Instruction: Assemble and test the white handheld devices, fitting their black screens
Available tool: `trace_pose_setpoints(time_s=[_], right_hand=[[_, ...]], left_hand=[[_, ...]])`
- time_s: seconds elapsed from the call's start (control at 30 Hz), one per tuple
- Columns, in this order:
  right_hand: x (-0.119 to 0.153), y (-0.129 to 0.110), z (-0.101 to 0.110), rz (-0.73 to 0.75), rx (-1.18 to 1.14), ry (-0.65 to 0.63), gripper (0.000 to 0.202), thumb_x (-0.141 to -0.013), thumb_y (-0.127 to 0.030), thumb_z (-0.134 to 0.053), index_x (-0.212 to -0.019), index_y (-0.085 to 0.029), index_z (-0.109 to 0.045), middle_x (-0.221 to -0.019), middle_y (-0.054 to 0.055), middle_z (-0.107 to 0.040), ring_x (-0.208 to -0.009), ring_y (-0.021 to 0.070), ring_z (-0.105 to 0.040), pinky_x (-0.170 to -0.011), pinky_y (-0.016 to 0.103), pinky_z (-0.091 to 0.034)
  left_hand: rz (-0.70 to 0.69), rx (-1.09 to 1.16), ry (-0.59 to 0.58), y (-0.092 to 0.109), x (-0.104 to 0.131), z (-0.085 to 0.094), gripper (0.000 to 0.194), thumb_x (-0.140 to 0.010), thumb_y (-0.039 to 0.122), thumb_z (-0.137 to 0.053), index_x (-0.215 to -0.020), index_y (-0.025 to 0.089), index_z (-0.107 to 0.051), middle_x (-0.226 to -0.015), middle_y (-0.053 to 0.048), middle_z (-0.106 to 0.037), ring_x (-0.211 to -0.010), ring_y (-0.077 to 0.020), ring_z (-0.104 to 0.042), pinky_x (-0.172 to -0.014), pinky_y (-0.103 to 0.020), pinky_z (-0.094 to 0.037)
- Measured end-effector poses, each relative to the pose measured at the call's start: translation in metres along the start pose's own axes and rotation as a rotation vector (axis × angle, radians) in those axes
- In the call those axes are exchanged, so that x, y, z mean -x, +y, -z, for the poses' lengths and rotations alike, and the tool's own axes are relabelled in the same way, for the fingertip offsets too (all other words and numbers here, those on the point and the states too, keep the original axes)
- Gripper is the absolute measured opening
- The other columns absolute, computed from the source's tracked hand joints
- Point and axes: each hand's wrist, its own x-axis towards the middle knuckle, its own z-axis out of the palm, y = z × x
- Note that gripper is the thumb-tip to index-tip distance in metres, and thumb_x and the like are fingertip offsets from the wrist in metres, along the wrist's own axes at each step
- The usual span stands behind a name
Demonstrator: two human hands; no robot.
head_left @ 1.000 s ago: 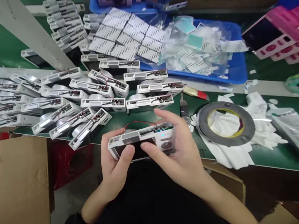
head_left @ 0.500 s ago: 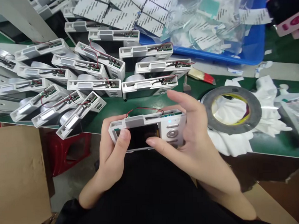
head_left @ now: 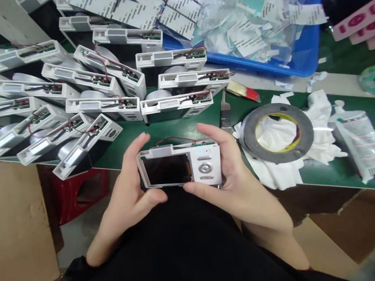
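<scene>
A white camera-like device point(head_left: 205, 168) with a dark screen, silver buttons, a small lit blue light and a red wire along its open top is held in front of my body. My right hand point(head_left: 235, 175) grips its right end, thumb at the lower edge below the screen. At the device's left end, my left hand point(head_left: 130, 184) has thumb and fingers spread around the side, the thumb below the lower left edge. Whether the left palm bears on the device is hard to see. Similar open devices point(head_left: 102, 107) stand in rows on the green table.
A blue tray point(head_left: 262, 69) of plastic film and printed labels lies at the back. To the right are a grey tape roll point(head_left: 247, 133) on white cloth, a brush point(head_left: 243, 91), a metal blade point(head_left: 225, 114) and a plastic packet point(head_left: 360, 141). A red stool point(head_left: 79, 195) stands below.
The device has tilted so its screen and buttons face me more. My left thumb has come off the screen side and the left fingers have spread. The view has shifted slightly right.
</scene>
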Motion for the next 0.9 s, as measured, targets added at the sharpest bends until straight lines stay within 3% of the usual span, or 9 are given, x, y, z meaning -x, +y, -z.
trace_pose_setpoints(time_s=[0.07,0.13,0.27,0.4,0.5,0.57,0.77,0.9], right_hand=[[0.001,0.005,0.0,-0.015,-0.009,0.01,0.079,-0.091,-0.032,-0.081,-0.155,-0.048,-0.037,-0.14,0.002,-0.059,-0.114,0.0241,-0.07,-0.097,0.043,-0.065],[0.002,0.007,0.002,-0.007,-0.014,0.008,0.071,-0.094,-0.032,-0.078,-0.153,-0.045,-0.04,-0.128,0.002,-0.062,-0.105,0.0209,-0.071,-0.093,0.039,-0.065],[0.0,0.007,0.003,0.07,0.012,0.042,0.058,-0.103,-0.041,-0.068,-0.153,-0.041,-0.039,-0.12,0.002,-0.062,-0.096,0.0174,-0.068,-0.085,0.033,-0.062],[-0.005,0.008,0.0,0.13,0.073,0.158,0.022,-0.11,-0.047,-0.054,-0.127,-0.035,-0.058,-0.113,0.0,-0.066,-0.094,0.0156,-0.067,-0.082,0.03,-0.058],[-0.01,0.012,-0.005,0.103,0.054,0.235,0.025,-0.112,-0.051,-0.046,-0.113,-0.032,-0.062,-0.092,-0.002,-0.064,-0.07,0.0122,-0.059,-0.058,0.026,-0.049],[-0.013,0.014,-0.007,0.073,0.041,0.264,0.029,-0.112,-0.053,-0.045,-0.109,-0.031,-0.064,-0.087,-0.002,-0.062,-0.063,0.0113,-0.055,-0.05,0.025,-0.042],[-0.018,0.016,-0.007,0.027,-0.006,0.283,0.036,-0.111,-0.058,-0.043,-0.108,-0.03,-0.065,-0.086,-0.002,-0.062,-0.064,0.0118,-0.054,-0.057,0.027,-0.046],[-0.018,0.023,-0.006,-0.002,-0.049,0.274,0.034,-0.111,-0.058,-0.045,-0.109,-0.03,-0.065,-0.085,-0.002,-0.061,-0.065,0.0127,-0.053,-0.059,0.028,-0.046]], left_hand=[[-0.127,-0.22,-0.089,-0.008,-0.003,0.002,0.101,-0.085,0.081,-0.069,-0.165,0.029,-0.034,-0.165,-0.017,-0.048,-0.15,-0.0418,-0.051,-0.121,-0.059,-0.046],[-0.186,-0.359,-0.116,-0.012,-0.006,0.002,0.105,-0.08,0.076,-0.078,-0.163,0.03,-0.034,-0.156,-0.018,-0.057,-0.139,-0.042,-0.061,-0.113,-0.058,-0.052],[-0.211,-0.329,-0.121,-0.016,-0.01,-0.002,0.084,-0.087,0.056,-0.083,-0.155,0.03,-0.041,-0.14,-0.013,-0.068,-0.125,-0.0351,-0.07,-0.103,-0.05,-0.057],[-0.255,-0.224,-0.112,-0.021,-0.014,-0.007,0.074,-0.084,0.041,-0.086,-0.145,0.029,-0.047,-0.132,-0.01,-0.069,-0.12,-0.0312,-0.071,-0.099,-0.045,-0.057],[-0.271,-0.196,-0.105,-0.025,-0.018,-0.009,0.075,-0.08,0.041,-0.089,-0.142,0.028,-0.049,-0.133,-0.011,-0.069,-0.123,-0.0325,-0.07,-0.1,-0.047,-0.056],[-0.263,-0.199,-0.114,-0.025,-0.02,-0.01,0.074,-0.079,0.041,-0.089,-0.14,0.028,-0.049,-0.135,-0.011,-0.069,-0.126,-0.0333,-0.068,-0.102,-0.048,-0.055],[-0.276,-0.228,-0.106,-0.025,-0.025,-0.009,0.074,-0.078,0.044,-0.088,-0.14,0.027,-0.051,-0.134,-0.01,-0.071,-0.126,-0.0334,-0.07,-0.101,-0.048,-0.057],[-0.353,-0.29,-0.044,-0.027,-0.027,-0.011,0.072,-0.086,0.054,-0.081,-0.146,0.028,-0.049,-0.134,-0.011,-0.073,-0.121,-0.0317,-0.073,-0.095,-0.045,-0.061]])
